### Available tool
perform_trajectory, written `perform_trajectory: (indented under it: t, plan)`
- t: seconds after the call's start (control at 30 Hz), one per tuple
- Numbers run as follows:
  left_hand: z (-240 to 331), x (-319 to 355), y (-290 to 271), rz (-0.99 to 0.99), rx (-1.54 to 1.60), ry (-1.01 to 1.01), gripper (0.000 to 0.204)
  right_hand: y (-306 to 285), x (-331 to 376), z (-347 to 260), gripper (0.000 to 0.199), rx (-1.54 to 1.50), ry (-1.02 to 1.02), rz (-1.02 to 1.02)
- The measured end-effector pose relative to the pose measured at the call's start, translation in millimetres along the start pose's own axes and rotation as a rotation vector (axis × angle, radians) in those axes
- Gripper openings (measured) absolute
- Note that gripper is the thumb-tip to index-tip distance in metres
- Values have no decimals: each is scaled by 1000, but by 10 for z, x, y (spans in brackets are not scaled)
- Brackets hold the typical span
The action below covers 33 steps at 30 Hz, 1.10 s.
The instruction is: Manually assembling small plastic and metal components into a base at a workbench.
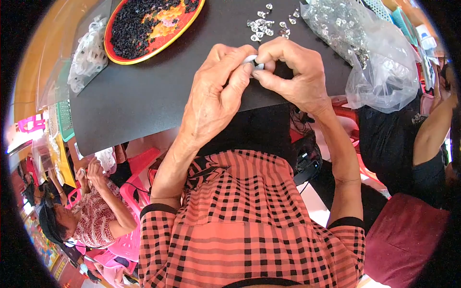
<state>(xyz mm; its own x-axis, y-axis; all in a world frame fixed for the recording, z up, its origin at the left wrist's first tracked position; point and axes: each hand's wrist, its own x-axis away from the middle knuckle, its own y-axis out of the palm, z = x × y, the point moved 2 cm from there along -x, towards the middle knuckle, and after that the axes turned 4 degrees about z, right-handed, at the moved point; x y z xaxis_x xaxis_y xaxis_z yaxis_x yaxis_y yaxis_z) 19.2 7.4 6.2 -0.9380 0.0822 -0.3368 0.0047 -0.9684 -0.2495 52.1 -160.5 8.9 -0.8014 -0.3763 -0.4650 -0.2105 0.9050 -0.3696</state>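
My left hand [217,86] pinches a small white plastic part [250,59] between thumb and fingers, above the near edge of the dark table [144,101]. My right hand [297,69] meets it from the other side, its thumb and index finger closed at the same part. A small dark spot shows in the part's middle; whether the right fingers hold a separate piece there is hidden. Just beyond the hands lies a loose group of small clear, shiny pieces [260,25].
A red tray with a yellow rim [109,45] holds many small black pieces at the far left. Beside it lies a bag of white ring-like parts [89,60]. A large clear plastic bag [384,81] of shiny pieces sits at right. Other people [98,211] sit at both sides.
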Motion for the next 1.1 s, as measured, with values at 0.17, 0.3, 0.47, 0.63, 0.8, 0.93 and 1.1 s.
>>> perform_trajectory:
  t: [0.17,0.3,0.47,0.63,0.8,0.93,1.1]
  plan:
    - [-53,38,65,-23,318,-276,21,11,3,44,16,-11,37,35]
    - [-123,21,62,-14,573,-372,25,21,18,83,11,-161,180,54]
    - [-143,0,22,-18,774,-448,26,38,11,80,10,-301,185,114]
    - [-114,-8,19,3,753,-454,24,28,30,127,10,-365,211,94]
    - [-116,-32,-24,15,719,-468,23,-26,-30,48,23,-52,-37,28]
    - [-130,-48,-104,30,628,-441,23,0,-55,-10,33,60,-141,14]
    - [-82,-48,-108,19,529,-442,21,23,-47,-39,33,95,-183,49]
